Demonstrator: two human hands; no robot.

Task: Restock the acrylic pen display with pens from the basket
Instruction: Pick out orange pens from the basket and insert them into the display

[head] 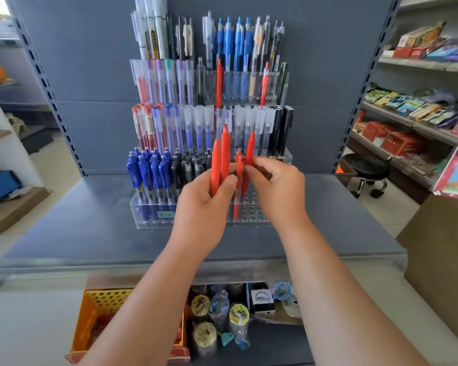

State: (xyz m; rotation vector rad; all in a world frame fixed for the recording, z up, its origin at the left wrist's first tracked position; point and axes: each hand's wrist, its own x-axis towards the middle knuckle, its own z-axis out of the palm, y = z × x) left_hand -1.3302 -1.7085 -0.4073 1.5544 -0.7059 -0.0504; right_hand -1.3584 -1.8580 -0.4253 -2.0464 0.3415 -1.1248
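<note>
A tiered acrylic pen display (148, 223) stands on the grey shelf, holding blue, black, red and clear pens. My left hand (204, 207) grips two red pens (220, 159) upright in front of the display's bottom tier. My right hand (278, 186) pinches another red pen (249, 154) just to the right, over the open holes of the front row. A red pen (237, 204) stands in that row between my hands. An orange-and-yellow basket (101, 313) sits on the floor below the shelf, at the lower left.
The grey shelf (90, 233) has bare surface left and right of the display. Under it lie wrapped round packets (217, 313) and a small box. A black stool (368, 170) and stocked shelves (418, 112) stand at the right, a cardboard box (439, 260) nearer.
</note>
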